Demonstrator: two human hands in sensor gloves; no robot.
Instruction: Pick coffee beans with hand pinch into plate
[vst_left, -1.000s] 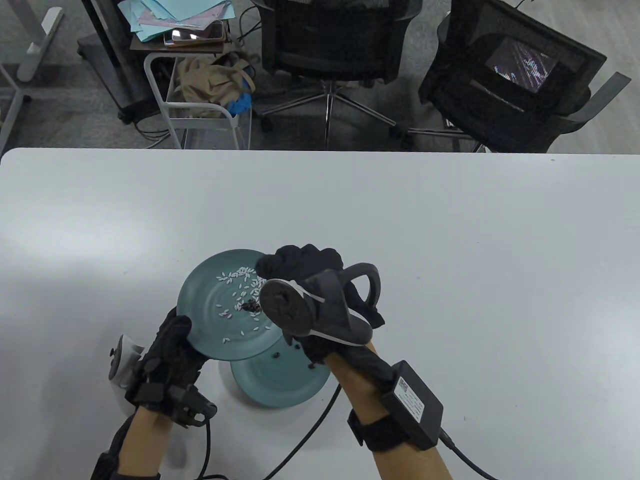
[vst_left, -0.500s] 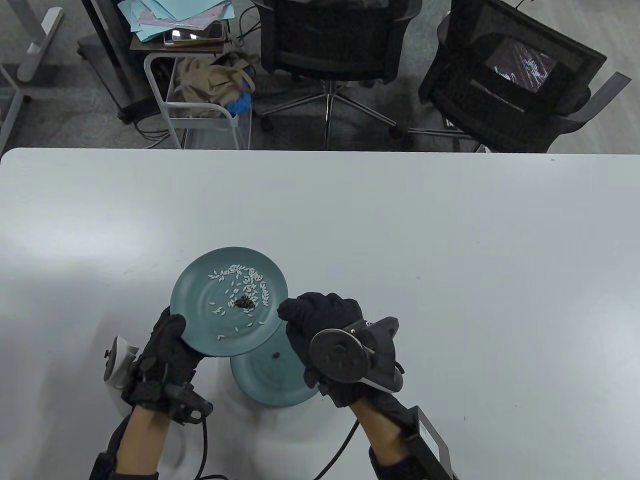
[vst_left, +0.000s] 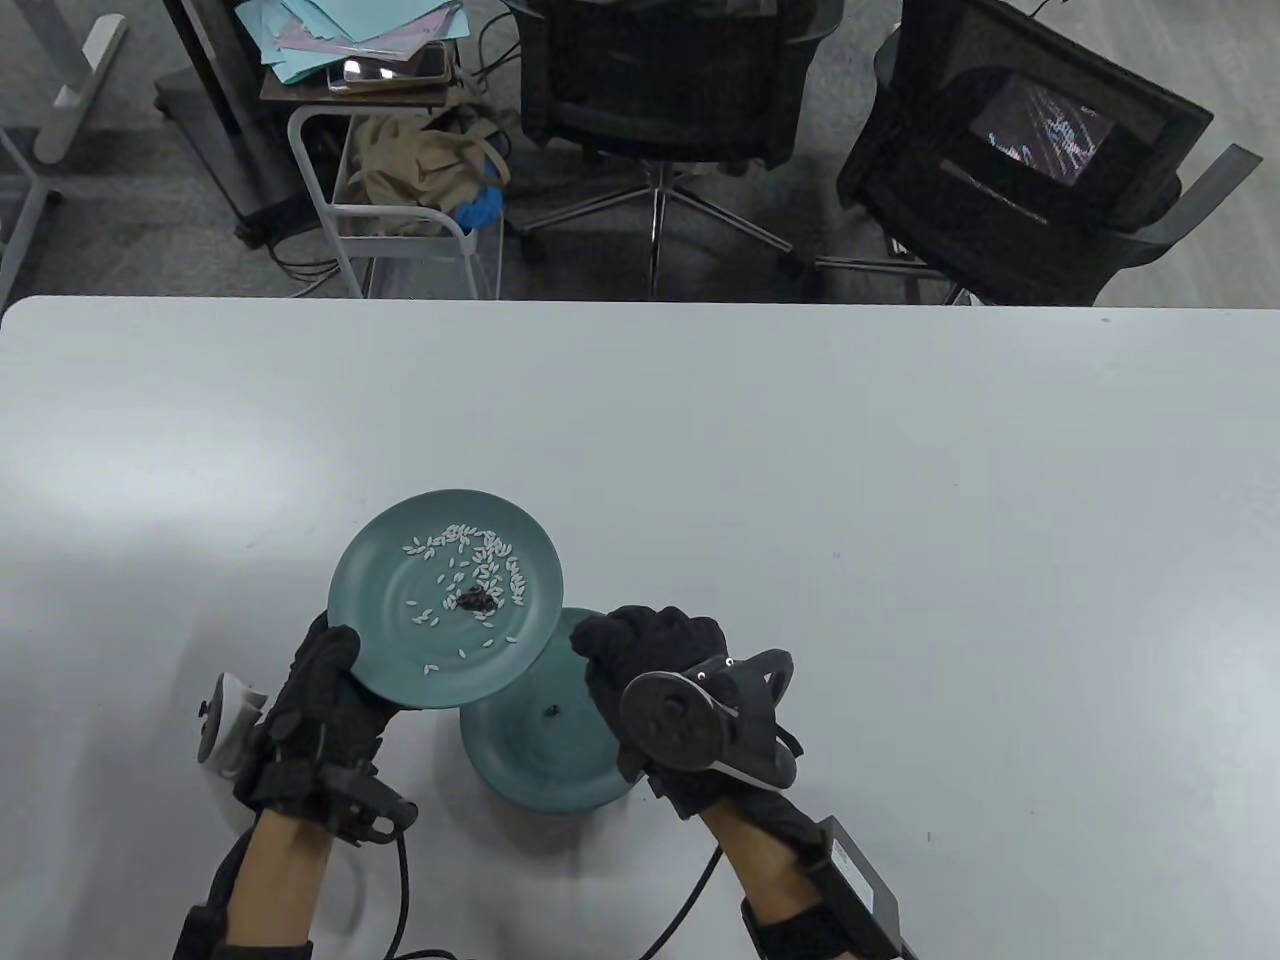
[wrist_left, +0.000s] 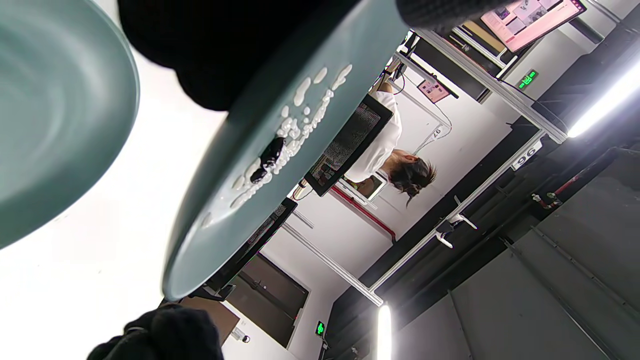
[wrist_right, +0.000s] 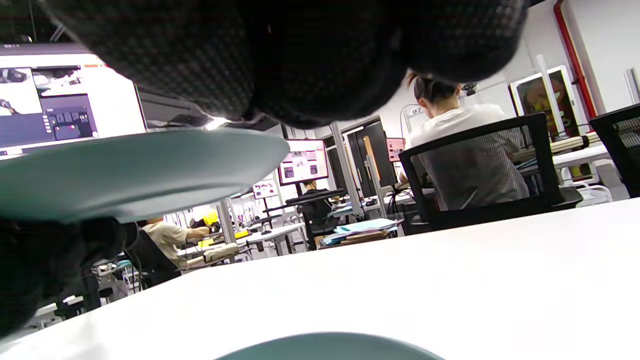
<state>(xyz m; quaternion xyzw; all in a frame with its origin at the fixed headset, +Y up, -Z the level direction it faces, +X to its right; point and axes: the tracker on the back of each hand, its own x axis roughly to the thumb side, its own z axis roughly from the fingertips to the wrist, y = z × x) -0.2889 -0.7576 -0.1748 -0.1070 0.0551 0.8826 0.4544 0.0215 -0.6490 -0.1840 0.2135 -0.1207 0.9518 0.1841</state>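
My left hand (vst_left: 335, 655) grips the near-left rim of a teal plate (vst_left: 380, 585) and holds it raised and tilted. White rice grains (vst_left: 470, 545) and a small clump of dark coffee beans (vst_left: 478, 599) lie on it; the beans also show in the left wrist view (wrist_left: 270, 152). A second teal plate (vst_left: 530, 765) sits on the table below, with one coffee bean (vst_left: 551, 712) on it. My right hand (vst_left: 605, 640) hovers over this plate's right rim with fingers (wrist_right: 300, 60) bunched together. Anything between the fingertips is hidden.
The white table (vst_left: 900, 500) stretches far and right of the plates. Two black office chairs (vst_left: 660, 90) and a white cart (vst_left: 400, 200) stand past the far edge. Glove cables (vst_left: 690, 890) trail toward the near edge.
My right hand has drawn back from over the raised plate to the lower plate's right side. My left hand has shifted the raised plate slightly left and away.
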